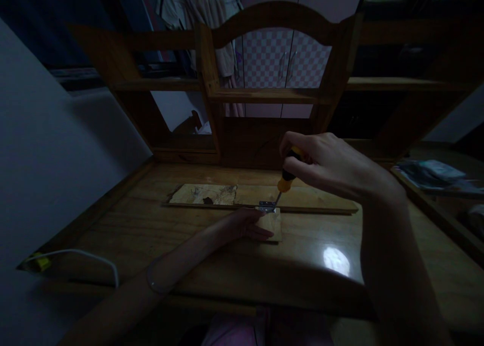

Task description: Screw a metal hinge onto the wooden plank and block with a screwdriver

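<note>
My right hand is wrapped round the yellow and black handle of a screwdriver. Its shaft slants down to a small metal hinge, where the tip meets the hinge's right side. The hinge spans a long wooden board and a small wooden block in front of it. Lying on the block, my left hand has its fingers stretched out, with a fingertip at the hinge. Whether a screw is under the tip is too small to tell.
The wooden desk carries a shelf unit along its back. The board's left part has a rough, stained patch. A white cable and a yellow object lie at the left edge. Plastic-wrapped items are at the right.
</note>
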A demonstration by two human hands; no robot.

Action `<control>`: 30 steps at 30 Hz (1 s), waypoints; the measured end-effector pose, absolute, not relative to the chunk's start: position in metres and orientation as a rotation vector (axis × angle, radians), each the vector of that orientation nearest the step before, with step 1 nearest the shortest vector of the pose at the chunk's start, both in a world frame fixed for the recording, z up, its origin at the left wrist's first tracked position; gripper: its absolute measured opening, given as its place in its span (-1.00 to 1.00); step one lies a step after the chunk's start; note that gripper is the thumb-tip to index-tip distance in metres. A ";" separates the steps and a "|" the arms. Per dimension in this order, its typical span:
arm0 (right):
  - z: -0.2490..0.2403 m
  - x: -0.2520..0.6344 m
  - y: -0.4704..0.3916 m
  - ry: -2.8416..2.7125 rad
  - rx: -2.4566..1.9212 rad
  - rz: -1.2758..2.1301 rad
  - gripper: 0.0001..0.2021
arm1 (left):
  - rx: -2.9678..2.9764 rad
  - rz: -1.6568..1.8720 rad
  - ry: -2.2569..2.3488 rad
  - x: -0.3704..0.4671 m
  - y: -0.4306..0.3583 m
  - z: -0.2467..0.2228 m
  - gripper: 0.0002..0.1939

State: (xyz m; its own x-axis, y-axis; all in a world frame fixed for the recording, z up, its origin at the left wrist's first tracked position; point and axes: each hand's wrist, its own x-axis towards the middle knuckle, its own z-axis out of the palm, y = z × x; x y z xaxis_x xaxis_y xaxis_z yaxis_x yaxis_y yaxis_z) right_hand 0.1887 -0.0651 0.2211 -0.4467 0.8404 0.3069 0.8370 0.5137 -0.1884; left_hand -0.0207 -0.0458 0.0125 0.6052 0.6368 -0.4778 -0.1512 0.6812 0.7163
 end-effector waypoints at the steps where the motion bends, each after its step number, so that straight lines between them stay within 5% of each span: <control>1: 0.221 0.189 -0.066 -2.406 -1.383 0.019 -0.76 | 0.678 0.496 0.814 -0.021 -0.046 0.012 -0.71; 18: 0.213 0.177 -0.064 -2.386 -1.273 -0.037 -0.78 | 0.666 0.485 0.884 -0.018 -0.050 0.022 -0.74; 30: 0.224 0.174 -0.074 -2.402 -1.324 -0.040 -0.71 | 0.740 0.460 0.756 -0.020 -0.049 0.028 -0.53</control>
